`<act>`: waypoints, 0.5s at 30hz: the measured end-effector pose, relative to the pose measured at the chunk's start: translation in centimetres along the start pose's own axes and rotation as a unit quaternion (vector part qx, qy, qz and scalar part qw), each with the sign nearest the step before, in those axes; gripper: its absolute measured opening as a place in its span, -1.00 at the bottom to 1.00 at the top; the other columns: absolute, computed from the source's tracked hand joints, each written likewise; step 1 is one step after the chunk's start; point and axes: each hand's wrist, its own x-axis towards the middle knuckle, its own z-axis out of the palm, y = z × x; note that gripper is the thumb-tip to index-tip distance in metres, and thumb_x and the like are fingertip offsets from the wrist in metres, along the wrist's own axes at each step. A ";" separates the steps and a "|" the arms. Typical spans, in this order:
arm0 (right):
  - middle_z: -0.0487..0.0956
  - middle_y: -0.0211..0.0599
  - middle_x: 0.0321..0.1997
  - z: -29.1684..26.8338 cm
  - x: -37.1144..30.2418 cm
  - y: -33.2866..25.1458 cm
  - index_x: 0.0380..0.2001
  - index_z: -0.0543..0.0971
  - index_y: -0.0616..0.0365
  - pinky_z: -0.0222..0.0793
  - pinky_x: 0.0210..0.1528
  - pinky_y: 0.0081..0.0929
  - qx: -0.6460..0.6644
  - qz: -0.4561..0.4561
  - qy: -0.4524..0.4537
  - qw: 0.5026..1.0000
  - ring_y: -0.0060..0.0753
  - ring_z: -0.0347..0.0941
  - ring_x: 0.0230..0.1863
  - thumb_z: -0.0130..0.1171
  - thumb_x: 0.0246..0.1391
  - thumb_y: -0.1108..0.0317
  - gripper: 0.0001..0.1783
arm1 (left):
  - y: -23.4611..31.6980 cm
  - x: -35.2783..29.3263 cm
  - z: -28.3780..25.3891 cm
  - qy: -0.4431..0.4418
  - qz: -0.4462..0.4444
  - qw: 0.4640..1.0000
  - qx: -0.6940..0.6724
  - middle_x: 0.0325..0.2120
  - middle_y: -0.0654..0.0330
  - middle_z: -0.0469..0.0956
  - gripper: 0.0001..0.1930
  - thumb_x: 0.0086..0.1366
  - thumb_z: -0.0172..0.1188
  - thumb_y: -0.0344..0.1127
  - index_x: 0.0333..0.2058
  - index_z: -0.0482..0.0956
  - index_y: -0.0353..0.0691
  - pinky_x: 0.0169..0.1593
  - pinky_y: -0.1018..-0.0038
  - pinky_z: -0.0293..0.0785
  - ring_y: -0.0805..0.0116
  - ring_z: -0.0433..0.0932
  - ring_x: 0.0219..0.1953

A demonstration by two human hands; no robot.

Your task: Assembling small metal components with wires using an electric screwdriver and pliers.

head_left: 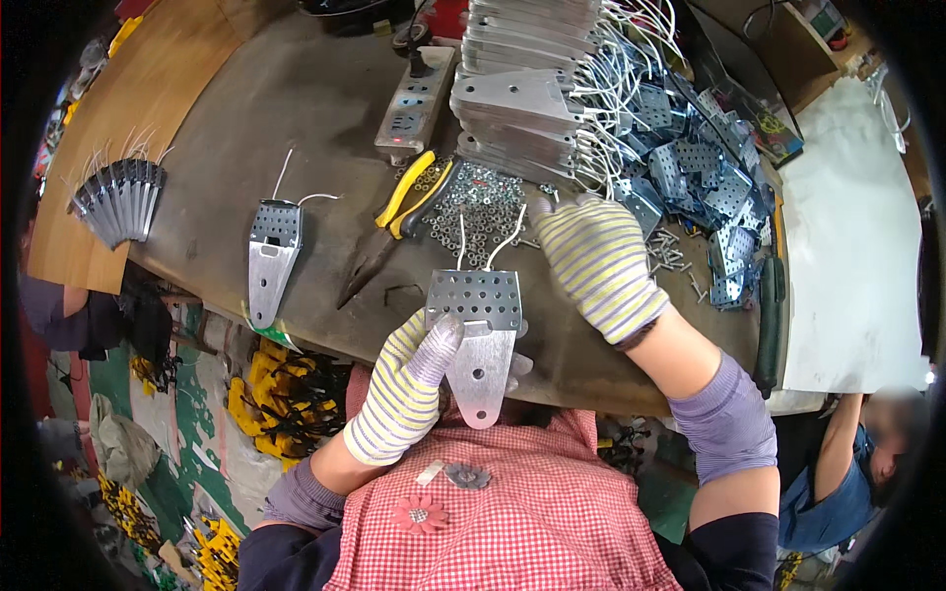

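My left hand (404,384), in a striped glove, grips a silver tapered metal plate (480,369) by its left edge, thumb on top. A dark perforated metal cover (473,297) sits on the plate's wide end, and two white wires stick out beyond it. My right hand (596,251), gloved alike, is over the bench at the right of the loose nuts (478,222). Its fingers are closed together by a small metal piece, too small to name. Left of the nuts lie pliers (394,217) with yellow and black handles.
A tall stack of tapered plates (517,98) with white wires stands at the back. Perforated covers (705,163) and screws (668,251) are heaped right. Another covered plate (274,261), a power strip (419,103) and fanned pieces (123,197) lie left. A person (838,473) is at lower right.
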 end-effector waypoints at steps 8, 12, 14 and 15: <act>0.55 -0.28 -0.41 0.7 -1.9 1.8 -0.31 0.52 0.16 0.40 -0.35 -0.41 0.293 0.041 0.186 0.937 -0.38 0.51 -0.33 0.19 -0.20 0.56 -0.73 | 0.4 0.4 0.8 0.003 -0.009 0.999 0.034 -0.14 -0.11 0.56 -0.48 0.35 0.07 -0.06 0.07 0.35 -0.41 -0.16 0.29 0.62 0.08 0.64 -0.24; 0.56 -0.39 -0.36 -1.3 -7.3 0.1 -0.34 0.55 0.20 0.38 -0.15 -0.62 0.787 0.184 0.100 0.580 -0.61 0.46 -0.28 0.21 -0.06 0.54 -0.85 | -0.1 0.8 1.1 0.001 -0.021 0.999 0.046 -0.17 -0.07 0.58 -0.50 0.34 0.09 -0.07 0.05 0.38 -0.42 -0.19 0.31 0.63 0.09 0.65 -0.28; 0.54 -0.45 -0.33 -1.5 -8.5 -1.2 -0.34 0.54 0.20 0.35 -0.18 -0.64 0.839 0.177 0.103 0.504 -0.67 0.42 -0.28 0.21 -0.03 0.57 -0.86 | -0.3 1.1 1.5 -0.003 -0.028 0.998 0.057 -0.18 -0.06 0.58 -0.51 0.35 0.09 -0.08 0.04 0.39 -0.42 -0.19 0.31 0.63 0.10 0.65 -0.28; 0.54 -0.44 -0.34 -1.5 -8.6 -1.6 -0.35 0.54 0.19 0.35 -0.20 -0.64 0.839 0.181 0.113 0.500 -0.67 0.42 -0.30 0.22 -0.04 0.57 -0.86 | -0.3 1.1 1.9 0.006 -0.017 0.998 0.067 -0.18 -0.05 0.58 -0.53 0.35 0.09 -0.11 0.03 0.40 -0.42 -0.20 0.32 0.63 0.12 0.65 -0.26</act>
